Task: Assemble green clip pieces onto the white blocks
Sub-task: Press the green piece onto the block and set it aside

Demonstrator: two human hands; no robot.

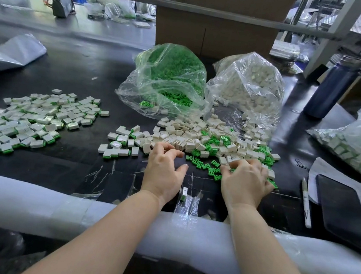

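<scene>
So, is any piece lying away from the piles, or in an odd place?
Yes. One assembled block lies alone near the table edge between the wrists, beside crumpled clear tape, apart from the finished pile.

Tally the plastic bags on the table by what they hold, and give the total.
Bag of green clips: 1
Bag of white blocks: 1
Bag of white-and-green pieces at the right edge: 1
Bag at the left edge, contents not readable: 1
Total: 4

I'm seeing a dark blue bottle (331, 87) standing far right | black tablet (345, 209) lying beside a white pen (306, 202) | cardboard box (215, 30) sitting behind.
</scene>
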